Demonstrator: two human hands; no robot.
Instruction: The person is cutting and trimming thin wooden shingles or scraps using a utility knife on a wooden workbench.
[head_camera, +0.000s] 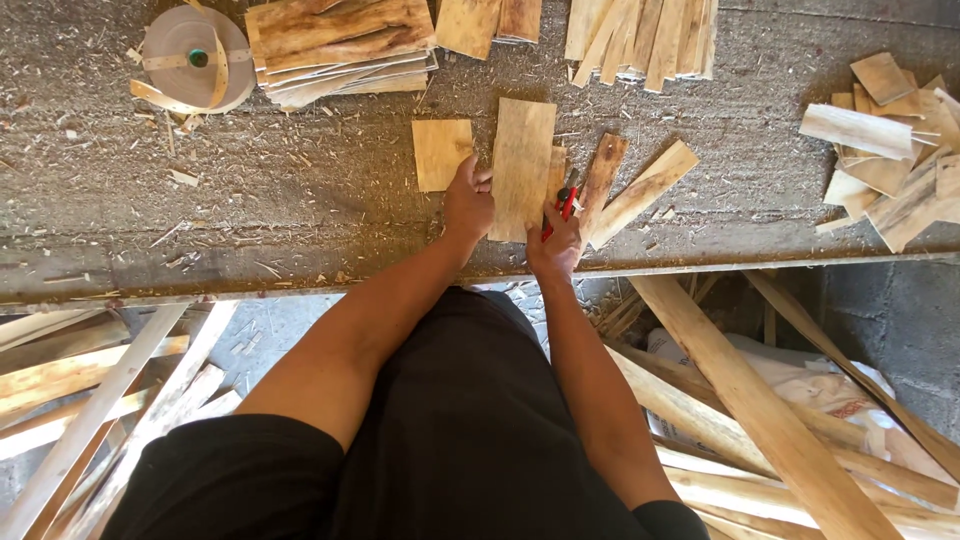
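A tall rectangular piece of wood veneer (522, 165) lies on the grey workbench (300, 200). My left hand (467, 202) presses on its left edge, fingers resting on the sheet. My right hand (556, 240) is closed around a red-handled cutter (565, 204) at the sheet's lower right edge. A smaller square veneer piece (440, 152) lies just left of my left hand. Two narrow veneer strips (640, 190) lie angled to the right of the cutter.
A roll of paper tape (193, 58) sits at the back left, next to a stack of veneer sheets (340, 45). More strips (640, 38) lie at the back, offcuts (890, 150) pile at the right. Long wood slats (760, 410) lean under the bench edge.
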